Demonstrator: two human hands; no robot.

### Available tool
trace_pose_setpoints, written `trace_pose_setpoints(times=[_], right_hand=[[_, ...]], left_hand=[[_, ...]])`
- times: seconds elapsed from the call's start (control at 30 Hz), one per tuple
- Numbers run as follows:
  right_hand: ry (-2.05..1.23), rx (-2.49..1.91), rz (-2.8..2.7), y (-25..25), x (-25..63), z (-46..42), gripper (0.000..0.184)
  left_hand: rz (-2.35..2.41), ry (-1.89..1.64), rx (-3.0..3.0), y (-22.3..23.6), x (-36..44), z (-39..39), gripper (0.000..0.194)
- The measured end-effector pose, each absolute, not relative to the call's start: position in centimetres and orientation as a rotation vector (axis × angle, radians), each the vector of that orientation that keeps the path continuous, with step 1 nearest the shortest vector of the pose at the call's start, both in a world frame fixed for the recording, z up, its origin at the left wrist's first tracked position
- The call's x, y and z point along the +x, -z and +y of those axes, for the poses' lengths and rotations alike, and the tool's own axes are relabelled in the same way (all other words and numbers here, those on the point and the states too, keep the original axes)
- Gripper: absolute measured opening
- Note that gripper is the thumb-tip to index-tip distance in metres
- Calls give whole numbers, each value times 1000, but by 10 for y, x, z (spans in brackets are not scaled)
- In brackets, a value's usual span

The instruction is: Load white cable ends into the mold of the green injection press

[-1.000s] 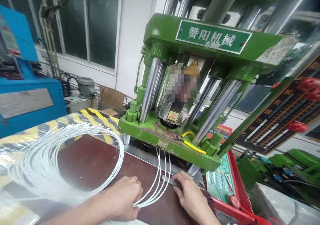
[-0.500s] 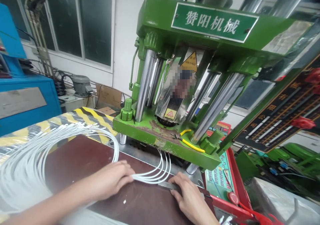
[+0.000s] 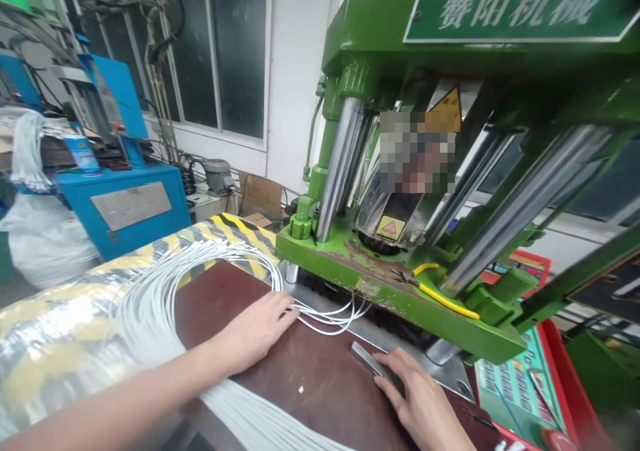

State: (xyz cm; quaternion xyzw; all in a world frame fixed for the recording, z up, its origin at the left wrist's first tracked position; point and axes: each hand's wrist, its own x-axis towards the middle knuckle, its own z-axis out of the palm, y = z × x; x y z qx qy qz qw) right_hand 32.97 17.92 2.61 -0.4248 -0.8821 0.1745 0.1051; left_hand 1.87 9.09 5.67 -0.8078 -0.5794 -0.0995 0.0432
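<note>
The white wires are pinched in the left hand right at the press edge, their ends fed away to the right under it, while a flat metal bar is held down on the surface by the right hand.

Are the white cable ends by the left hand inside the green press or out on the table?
Inside: the white cables run from the left hand under the green press plate, their tips hidden.
</note>
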Motion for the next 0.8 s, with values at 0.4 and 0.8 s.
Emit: trace_pose_setpoints(times=[0.4,0.8], right_hand=[[-530,-1278,-2588,-54,343,162,21],[-1008,-1120,-2489,-85,309,127,21]], left_hand=[[-2573,343,-2886,-73,39,40,19],[-2749,702,-3179,-67,24,62,20]])
